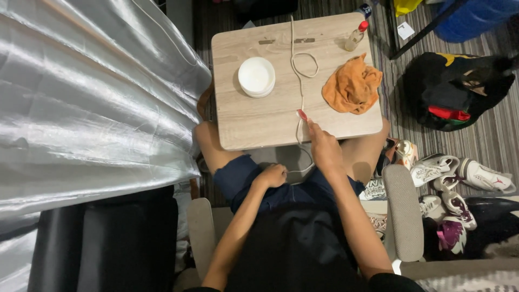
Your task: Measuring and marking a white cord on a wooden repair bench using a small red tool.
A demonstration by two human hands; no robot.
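Fingers of the right hand point(323, 145) pinch a limp white cord point(300, 81) at the tabletop's point(254, 116) near edge.
Light and floppy, it grips best near that red-tipped end; left hand point(272, 175) rests curled, empty.

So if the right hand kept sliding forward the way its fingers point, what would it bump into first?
Probably the white cord. The right hand points up the small table, and the cord runs just ahead of its fingertips, looping further on. Whether the fingers already touch it is unclear.
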